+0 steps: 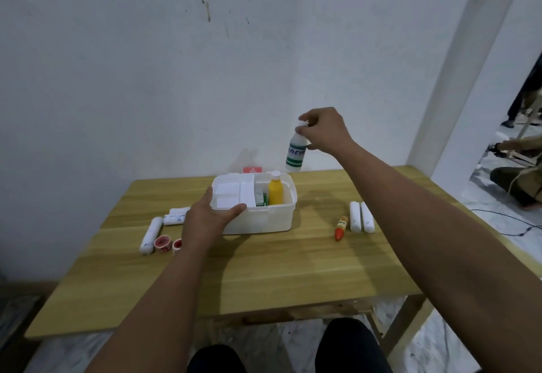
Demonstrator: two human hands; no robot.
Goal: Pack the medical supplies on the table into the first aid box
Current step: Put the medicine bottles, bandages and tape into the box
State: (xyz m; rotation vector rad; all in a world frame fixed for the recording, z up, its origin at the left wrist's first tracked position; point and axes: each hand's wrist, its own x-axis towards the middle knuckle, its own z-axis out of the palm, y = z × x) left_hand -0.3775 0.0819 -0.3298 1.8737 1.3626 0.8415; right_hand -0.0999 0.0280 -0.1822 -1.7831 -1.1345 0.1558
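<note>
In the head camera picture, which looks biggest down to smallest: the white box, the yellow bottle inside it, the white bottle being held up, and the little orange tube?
1. First aid box
2. White bottle in the right hand, and yellow bottle: they look alike, and the yellow one is partly hidden, so unranked
3. Orange tube

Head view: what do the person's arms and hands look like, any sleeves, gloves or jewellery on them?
Both arms are bare from the bottom of the frame to the fingertips, with no sleeves in view. The left hand and the right hand wear no gloves, and no rings, watch, bracelet or markings show on either wrist. Dark trousers cover the knees at the bottom edge.
</note>
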